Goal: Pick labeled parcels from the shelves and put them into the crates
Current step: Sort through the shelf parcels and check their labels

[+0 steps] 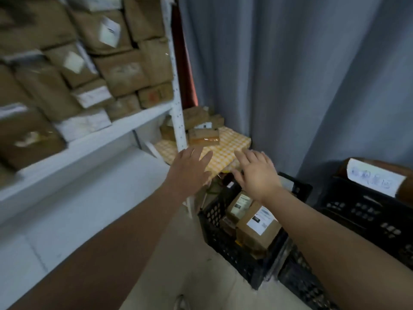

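Hands: left hand (190, 170) and right hand (258, 179) reach forward side by side, fingers (245, 159) straight and spread, holding nothing.
Crate: black plastic lattice crate (212, 217) sits below the right hand, with brown labelled cardboard parcels (257, 229) inside.
Next parcel: brown taped parcel (203, 136) lies just beyond the fingertips, long axis left to right; the left hand looks slightly nearer.
Surface: yellow checked cloth-covered surface (228, 148), beside the stacked white metal shelves (89, 139).
Room: grey curtain (290, 63) behind.
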{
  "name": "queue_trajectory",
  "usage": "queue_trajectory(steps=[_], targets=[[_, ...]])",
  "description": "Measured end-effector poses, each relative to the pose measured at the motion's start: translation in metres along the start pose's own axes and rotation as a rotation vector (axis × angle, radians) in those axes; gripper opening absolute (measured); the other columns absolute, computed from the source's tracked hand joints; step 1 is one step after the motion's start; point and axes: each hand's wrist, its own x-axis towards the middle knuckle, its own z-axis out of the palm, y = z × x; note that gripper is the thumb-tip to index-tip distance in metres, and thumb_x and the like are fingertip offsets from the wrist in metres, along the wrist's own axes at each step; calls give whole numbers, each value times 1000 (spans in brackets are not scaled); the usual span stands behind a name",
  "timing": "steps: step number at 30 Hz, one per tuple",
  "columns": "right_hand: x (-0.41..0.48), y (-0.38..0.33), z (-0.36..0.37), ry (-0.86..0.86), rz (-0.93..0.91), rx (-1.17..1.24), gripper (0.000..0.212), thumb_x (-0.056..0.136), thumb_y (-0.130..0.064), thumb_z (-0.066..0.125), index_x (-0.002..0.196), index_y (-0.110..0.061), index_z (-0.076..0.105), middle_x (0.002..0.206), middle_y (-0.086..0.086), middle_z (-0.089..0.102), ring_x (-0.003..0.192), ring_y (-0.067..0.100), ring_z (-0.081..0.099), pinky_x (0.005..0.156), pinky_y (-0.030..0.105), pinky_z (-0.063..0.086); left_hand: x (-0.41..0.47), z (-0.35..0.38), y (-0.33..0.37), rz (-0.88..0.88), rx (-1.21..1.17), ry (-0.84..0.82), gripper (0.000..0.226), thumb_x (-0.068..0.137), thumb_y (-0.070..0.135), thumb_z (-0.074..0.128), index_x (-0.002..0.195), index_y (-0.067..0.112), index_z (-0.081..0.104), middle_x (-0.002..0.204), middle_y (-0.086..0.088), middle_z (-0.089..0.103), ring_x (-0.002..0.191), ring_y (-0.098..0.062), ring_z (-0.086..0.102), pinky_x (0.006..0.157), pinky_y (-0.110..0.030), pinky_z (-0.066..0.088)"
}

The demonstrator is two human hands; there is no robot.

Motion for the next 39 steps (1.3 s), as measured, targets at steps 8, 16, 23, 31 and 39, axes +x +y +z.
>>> queue_trajectory(steps=[8, 16, 23, 31, 39], targets=[[-2, -136, -78, 131, -307, 92, 49, 100, -42, 36, 144, -22, 37, 151, 3, 35, 138, 23, 32, 111, 38, 23, -122, -108, -79, -271, 135, 163, 57, 98, 43, 38, 149, 22, 23, 156, -8, 21, 143, -27, 18, 113, -38, 15], [-10, -293, -106, 204, -515, 209, 50, 100, -43, 37, 146, -24, 34, 153, 2, 33, 139, 22, 29, 113, 37, 21, -261, -160, -164, -487, 274, 175, 57, 94, 49, 44, 144, 22, 37, 150, -10, 36, 137, -30, 31, 110, -41, 26], [-23, -437, -86, 199, -619, 369, 51, 97, -45, 36, 141, -21, 45, 146, 4, 43, 134, 26, 38, 109, 40, 27, -375, -158, -252, -624, 320, 154, 57, 83, 55, 37, 115, 18, 67, 117, -12, 65, 106, -32, 62, 85, -41, 52], [-4, -530, -64, 185, -600, 297, 51, 98, -43, 41, 144, -22, 38, 147, 3, 40, 134, 23, 36, 110, 37, 25, -391, -136, -357, -635, 277, 91, 63, 93, 54, 42, 145, 21, 31, 153, -9, 27, 140, -29, 24, 114, -40, 18], [35, -552, -38, 180, -546, 272, 50, 95, -40, 49, 141, -21, 41, 143, 6, 44, 128, 26, 43, 105, 40, 34, -341, -97, -421, -614, 257, 53, 66, 92, 34, 53, 148, 19, 22, 146, -7, 36, 133, -26, 34, 111, -37, 23]])
